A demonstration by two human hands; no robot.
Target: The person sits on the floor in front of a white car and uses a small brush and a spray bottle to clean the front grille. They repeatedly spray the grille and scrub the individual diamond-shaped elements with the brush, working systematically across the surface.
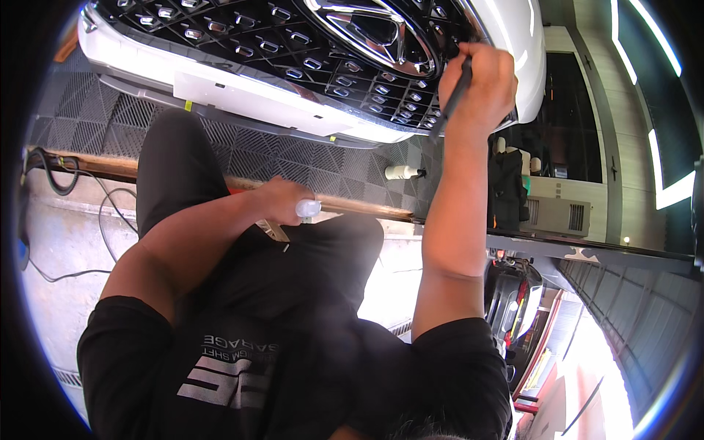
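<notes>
My right hand (484,82) grips a slim dark-handled tool (457,98), perhaps a brush, at the right end of a car's black grille (269,47). Its tip is hidden by the fingers. Small chrome inserts dot the grille, and a large oval chrome emblem (379,34) is just left of this hand. Low over my lap, my left hand (286,199) is closed around a bottle with a clear translucent top (308,208); the fingers cover most of its body. Below the grille runs the white front bumper (137,71) with a pale blank plate panel (247,102).
Grey ribbed floor tiles (264,140) lie under the bumper, ending at a wooden edge strip (363,204). A pale bottle with a black top (404,172) is on the tiles. A black hose (52,170) and cables lie at left. Another car (511,302) is at right.
</notes>
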